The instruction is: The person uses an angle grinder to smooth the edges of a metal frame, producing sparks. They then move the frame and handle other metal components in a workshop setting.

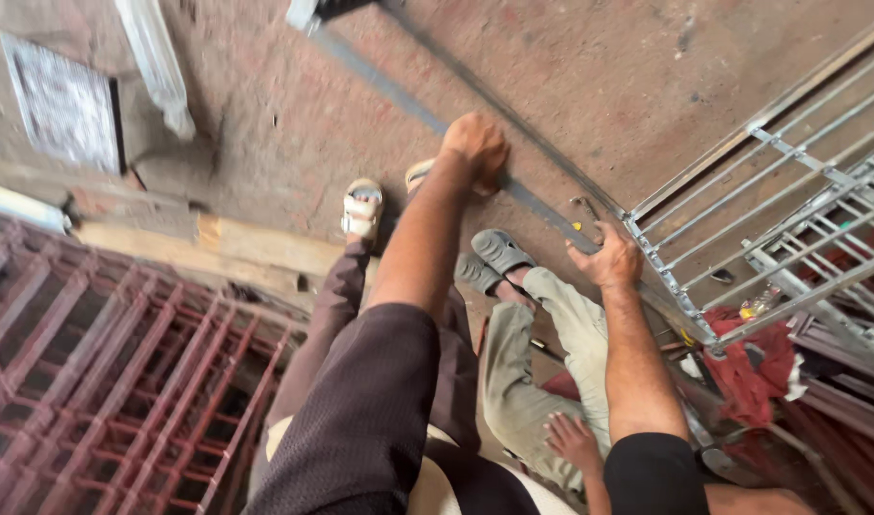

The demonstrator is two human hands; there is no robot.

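Grey steel, one long flat bar (542, 205), runs across the concrete floor (599, 76) from far left to near right. My left hand (475, 148) presses down on it, fingers together. A second hand (613, 257), a co-worker's, grips the bar nearer the one silver grille (790, 191) on the right. My right hand I cannot see. I count two sandalled feet (363, 208) left, two grey shoes (499, 253) centre, one red grille stack (93, 381) near left.
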